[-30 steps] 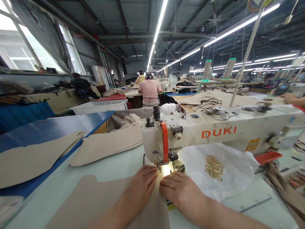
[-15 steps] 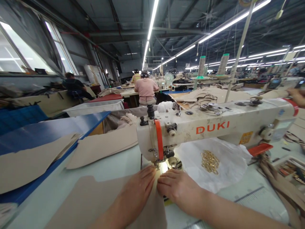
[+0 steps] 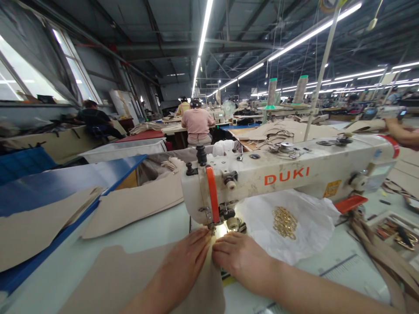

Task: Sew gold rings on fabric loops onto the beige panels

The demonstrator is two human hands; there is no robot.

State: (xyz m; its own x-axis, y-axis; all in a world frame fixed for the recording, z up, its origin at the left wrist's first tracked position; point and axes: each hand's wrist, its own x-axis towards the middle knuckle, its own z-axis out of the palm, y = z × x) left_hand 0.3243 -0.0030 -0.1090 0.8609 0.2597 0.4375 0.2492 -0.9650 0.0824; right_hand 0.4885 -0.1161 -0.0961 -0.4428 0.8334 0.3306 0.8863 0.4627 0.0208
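Observation:
A beige fabric panel (image 3: 127,274) lies on the pale table with its right edge under the needle area (image 3: 212,229) of a white sewing machine (image 3: 242,179). My left hand (image 3: 185,257) rests flat on this panel, fingers stretched toward the presser foot. Just right of the needle, my right hand (image 3: 240,257) has its fingers curled at the panel's edge; its fingertips are partly hidden. A lamp lights the spot between both hands.
Gold metal rings (image 3: 284,222) sit on a white plastic sheet (image 3: 255,218) behind my right hand. Stacked beige panels (image 3: 137,200) lie left of the machine. A parts tray (image 3: 393,231) and fabric strips (image 3: 369,240) are at right. Co-workers (image 3: 197,122) sit farther off.
The whole view has shifted slightly, so the machine and table appear farther left. Both hands stay beside the needle on the panel, with little visible movement relative to the machine.

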